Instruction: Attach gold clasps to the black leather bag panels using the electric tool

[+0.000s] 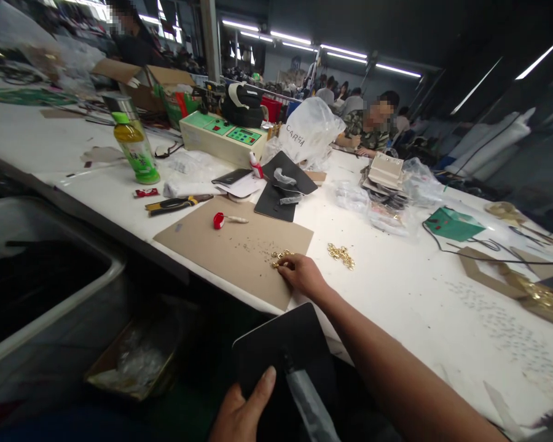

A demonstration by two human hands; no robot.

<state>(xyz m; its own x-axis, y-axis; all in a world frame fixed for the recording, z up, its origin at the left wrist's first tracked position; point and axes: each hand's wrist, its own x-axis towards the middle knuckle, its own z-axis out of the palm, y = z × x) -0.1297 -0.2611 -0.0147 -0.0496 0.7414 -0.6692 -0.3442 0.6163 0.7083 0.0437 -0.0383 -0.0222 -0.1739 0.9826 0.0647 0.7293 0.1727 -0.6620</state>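
My left hand (244,408) grips a black panel (276,341), like a leather bag piece, below the table edge, thumb on its face. A strip wrapped in clear plastic (309,402) is attached to that panel. On the table, my right hand (299,273) has its fingertips pinched together at a small gold metal piece (275,265). More gold pieces (283,253) lie just beyond these fingers on a brown cardboard sheet (203,236), among tiny dark bits. To the right of the sheet, a second heap of gold fittings (341,255) rests on the white table.
A red-capped brush (219,220), a yellow-black cutter (177,204), a green-labelled bottle (136,150) and black panels (276,199) lie beyond. A pale green machine (223,136) stands behind. Small pieces (507,331) are scattered at right. A person (371,126) sits across the table.
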